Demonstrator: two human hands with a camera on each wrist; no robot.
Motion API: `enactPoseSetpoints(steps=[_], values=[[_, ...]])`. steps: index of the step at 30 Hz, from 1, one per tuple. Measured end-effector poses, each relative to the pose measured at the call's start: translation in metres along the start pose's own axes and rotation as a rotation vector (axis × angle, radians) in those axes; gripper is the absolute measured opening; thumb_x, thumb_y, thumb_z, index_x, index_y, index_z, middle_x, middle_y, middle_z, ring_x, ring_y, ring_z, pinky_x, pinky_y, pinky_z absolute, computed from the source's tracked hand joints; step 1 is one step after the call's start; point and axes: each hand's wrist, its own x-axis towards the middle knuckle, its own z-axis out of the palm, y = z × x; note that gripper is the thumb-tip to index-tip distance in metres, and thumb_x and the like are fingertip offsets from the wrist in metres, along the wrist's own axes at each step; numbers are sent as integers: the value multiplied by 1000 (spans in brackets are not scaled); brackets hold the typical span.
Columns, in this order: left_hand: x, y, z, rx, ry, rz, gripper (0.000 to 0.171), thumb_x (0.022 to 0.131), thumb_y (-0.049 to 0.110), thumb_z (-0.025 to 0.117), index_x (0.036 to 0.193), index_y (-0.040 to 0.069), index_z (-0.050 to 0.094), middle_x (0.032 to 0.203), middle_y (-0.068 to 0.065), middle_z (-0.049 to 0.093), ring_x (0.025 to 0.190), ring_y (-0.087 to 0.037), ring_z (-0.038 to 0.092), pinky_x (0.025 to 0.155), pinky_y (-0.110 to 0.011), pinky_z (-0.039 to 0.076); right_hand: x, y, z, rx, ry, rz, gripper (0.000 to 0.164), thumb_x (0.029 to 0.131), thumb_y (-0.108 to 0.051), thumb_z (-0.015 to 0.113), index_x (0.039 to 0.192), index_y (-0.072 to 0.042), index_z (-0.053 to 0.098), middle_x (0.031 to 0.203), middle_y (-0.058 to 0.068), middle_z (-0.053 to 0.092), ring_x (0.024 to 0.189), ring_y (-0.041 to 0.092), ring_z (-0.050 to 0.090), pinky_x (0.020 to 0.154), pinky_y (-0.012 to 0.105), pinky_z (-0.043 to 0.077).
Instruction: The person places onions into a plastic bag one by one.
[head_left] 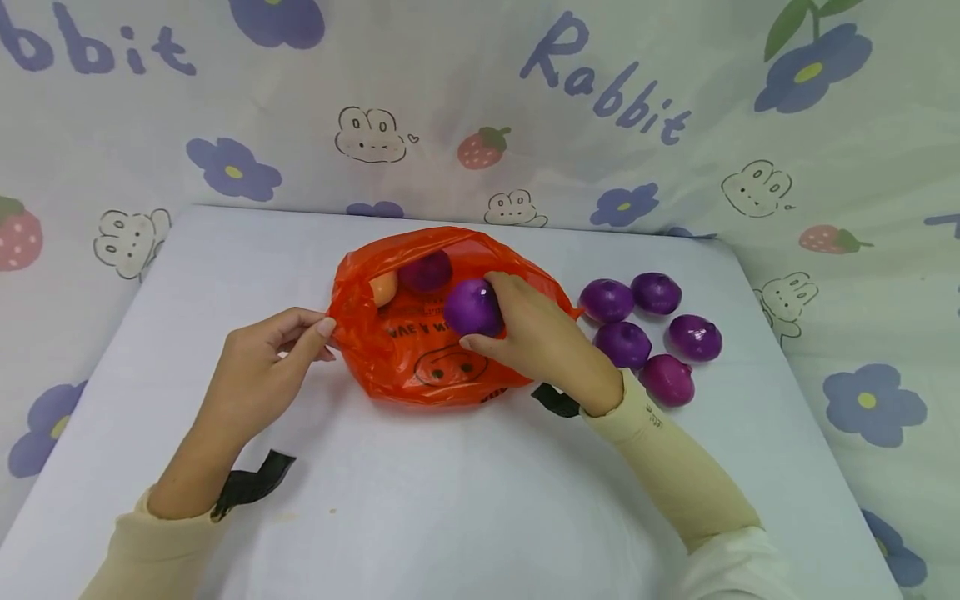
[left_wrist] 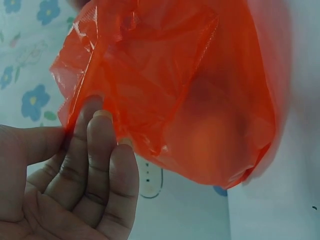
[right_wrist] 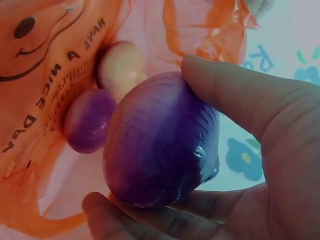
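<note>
A red-orange plastic bag (head_left: 450, 392) with printed lettering and a smiling face lies with its mouth spread wide. At its left edge, my left hand (head_left: 262, 367) pinches the rim between thumb and index finger, the other fingers loosely bent. My right hand (head_left: 536, 329) grips a purple onion (right_wrist: 160, 145) over the bag's mouth, thumb on one side and fingers on the other. Inside the bag sit another purple onion (right_wrist: 89, 121) and a pale yellow-orange round item (right_wrist: 122, 70), its kind unclear.
To the right of the bag, several purple onions (head_left: 622, 344) are grouped on the white table (head_left: 420, 500); one onion (head_left: 667, 380) is pinker. A black strap end (head_left: 258, 482) hangs at the left wrist, another strap (head_left: 555, 400) under the right. Behind rises a printed cloth (head_left: 435, 83).
</note>
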Motion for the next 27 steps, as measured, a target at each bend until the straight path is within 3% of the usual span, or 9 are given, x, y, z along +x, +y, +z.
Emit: enactPoseSetpoints(steps=[6, 13, 27], values=[[0, -1, 0, 1, 4, 2, 25, 108, 31, 61, 113, 11, 76, 90, -2, 76, 82, -3, 64, 69, -15, 48, 15, -2, 4, -13, -25, 41, 83, 92, -50, 79, 150, -5, 39, 136, 10, 57, 120, 24, 60, 98, 44, 56], [1, -2, 1, -6, 8, 7, 24, 108, 30, 61, 112, 11, 76, 90, -2, 77, 81, -3, 65, 69, -15, 47, 37, 6, 11, -17, -60, 93, 73, 93, -40, 81, 143, -3, 43, 133, 13, 59, 117, 27, 62, 100, 47, 54], [1, -1, 0, -4, 15, 12, 24, 108, 29, 62, 112, 10, 76, 89, -2, 76, 81, -5, 64, 65, -16, 48, 66, 27, 20, 3, -124, 176, 81, 96, -32, 79, 157, -3, 34, 144, 16, 57, 129, 30, 59, 107, 48, 50]])
